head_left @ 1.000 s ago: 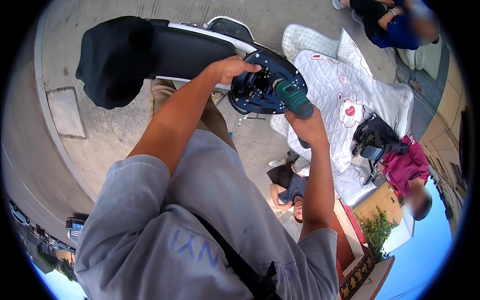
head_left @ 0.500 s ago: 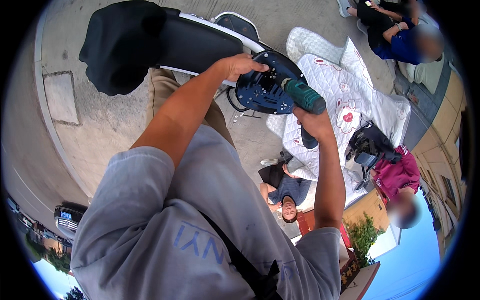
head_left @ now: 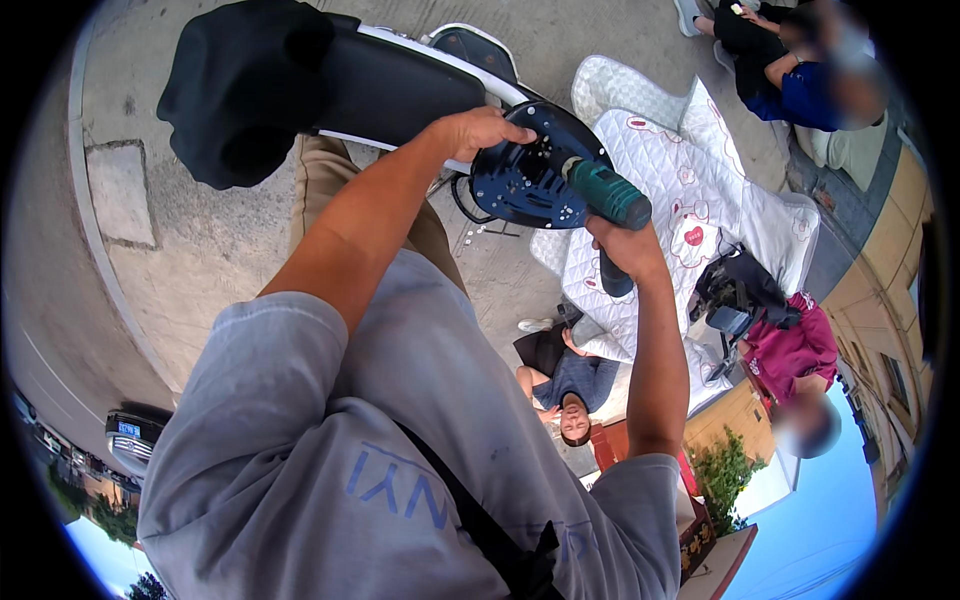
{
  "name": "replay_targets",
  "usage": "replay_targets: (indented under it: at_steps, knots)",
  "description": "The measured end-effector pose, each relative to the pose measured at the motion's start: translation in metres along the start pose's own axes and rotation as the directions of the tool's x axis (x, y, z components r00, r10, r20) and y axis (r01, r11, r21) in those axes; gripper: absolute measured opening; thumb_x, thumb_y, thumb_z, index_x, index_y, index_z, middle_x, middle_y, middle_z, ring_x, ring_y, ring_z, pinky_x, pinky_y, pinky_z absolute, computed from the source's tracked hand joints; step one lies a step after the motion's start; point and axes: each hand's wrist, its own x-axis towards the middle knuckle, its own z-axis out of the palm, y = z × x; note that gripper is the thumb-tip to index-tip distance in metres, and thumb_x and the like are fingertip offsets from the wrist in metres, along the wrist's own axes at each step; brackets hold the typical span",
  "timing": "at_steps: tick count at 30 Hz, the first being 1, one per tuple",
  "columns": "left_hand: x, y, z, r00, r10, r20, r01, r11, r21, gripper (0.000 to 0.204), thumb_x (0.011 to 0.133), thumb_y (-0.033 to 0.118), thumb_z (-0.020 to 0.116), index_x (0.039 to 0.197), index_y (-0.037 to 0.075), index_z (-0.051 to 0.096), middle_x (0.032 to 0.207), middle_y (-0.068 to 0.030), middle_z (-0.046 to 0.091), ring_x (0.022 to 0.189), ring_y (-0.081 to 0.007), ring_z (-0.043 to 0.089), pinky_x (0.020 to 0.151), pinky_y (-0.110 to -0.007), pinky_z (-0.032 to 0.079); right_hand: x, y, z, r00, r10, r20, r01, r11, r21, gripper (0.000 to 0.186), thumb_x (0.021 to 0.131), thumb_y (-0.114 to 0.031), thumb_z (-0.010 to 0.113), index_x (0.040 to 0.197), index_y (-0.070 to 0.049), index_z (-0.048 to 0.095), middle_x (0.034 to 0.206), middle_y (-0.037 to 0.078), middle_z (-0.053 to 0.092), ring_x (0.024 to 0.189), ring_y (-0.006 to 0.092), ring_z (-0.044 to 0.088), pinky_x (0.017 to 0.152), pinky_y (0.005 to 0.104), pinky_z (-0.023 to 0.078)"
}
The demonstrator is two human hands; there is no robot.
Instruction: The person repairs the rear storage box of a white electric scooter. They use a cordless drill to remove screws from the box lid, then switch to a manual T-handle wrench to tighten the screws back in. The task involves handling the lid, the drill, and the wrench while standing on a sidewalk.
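Note:
In my right hand (head_left: 632, 248) is a green and black cordless drill (head_left: 612, 195), gripped by its handle. Its front end points at a black oval plate (head_left: 520, 190) with slots and holes; whether the bit touches it I cannot tell. My left hand (head_left: 482, 132) grips the plate's near-left rim, thumb lying over the top and fingers hidden beneath. Small pale specks, perhaps screws or holes, dot the plate. It sits at the end of a long black scooter seat (head_left: 400, 85) with white trim.
A black cover (head_left: 240, 95) drapes the seat's left end. A white quilted cover (head_left: 660, 200) with red patterns spreads to the right over a vehicle with a mirror (head_left: 732, 320). Three people sit or stand nearby. A dark car (head_left: 135, 435) stands at the left on the road.
Both hands, the drill and the plate keep almost the same place. The view shifts very slightly, and the person at the upper right moves a little.

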Motion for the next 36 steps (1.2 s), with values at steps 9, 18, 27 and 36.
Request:
replay_targets:
  at_steps: [9, 18, 27, 36]
  knots:
    - [0.01, -0.008, -0.009, 0.987, 0.081, -0.136, -0.044, 0.965, 0.259, 0.046, 0.094, 0.024, 0.082, 0.129, -0.002, 0.069, 0.117, -0.0124, 0.077, 0.107, -0.0218, 0.074, 0.101, -0.039, 0.058, -0.029, 0.06, 0.037, 0.996, 0.074, -0.053, -0.017, 0.727, 0.686, 0.017, 0.087, -0.009, 0.072, 0.102, -0.001, 0.067, 0.084, 0.007, 0.066, 0.065, 0.0213, 0.068, 0.061, 0.0352, 0.055]
    - [-0.087, -0.013, 0.055, 0.767, 0.64, 0.052, -0.302, 0.288, 0.909, 0.042, 0.107, 0.03, 0.067, 0.138, 0.002, 0.063, 0.119, -0.0109, 0.071, 0.108, -0.0218, 0.07, 0.091, -0.036, 0.057, -0.07, 0.092, 0.133, 0.995, -0.068, -0.072, 0.083, 0.166, 0.983, 0.026, 0.09, -0.009, 0.072, 0.113, 0.0, 0.063, 0.086, 0.01, 0.065, 0.069, 0.0241, 0.068, 0.068, 0.0391, 0.058]
    - [-0.184, -0.036, 0.04, 0.995, 0.085, -0.058, -0.076, 0.986, 0.151, 0.039, 0.113, 0.032, 0.053, 0.14, 0.004, 0.057, 0.134, -0.0125, 0.068, 0.121, -0.0277, 0.069, 0.105, -0.047, 0.059, -0.096, 0.019, 0.289, 0.97, -0.14, -0.201, 0.159, -0.264, 0.951, 0.025, 0.092, -0.014, 0.073, 0.113, -0.001, 0.069, 0.082, 0.007, 0.067, 0.069, 0.0203, 0.069, 0.066, 0.0366, 0.058]
    - [-0.242, -0.055, -0.009, 0.953, 0.025, -0.303, 0.088, 0.931, 0.355, 0.034, 0.113, 0.032, 0.054, 0.134, 0.006, 0.058, 0.139, -0.0104, 0.065, 0.127, -0.0299, 0.065, 0.113, -0.048, 0.052, -0.119, -0.049, 0.436, 0.933, 0.096, -0.347, 0.345, -0.517, 0.784, 0.02, 0.094, -0.021, 0.08, 0.098, -0.005, 0.07, 0.076, 0.004, 0.066, 0.061, 0.0176, 0.067, 0.059, 0.0365, 0.058]
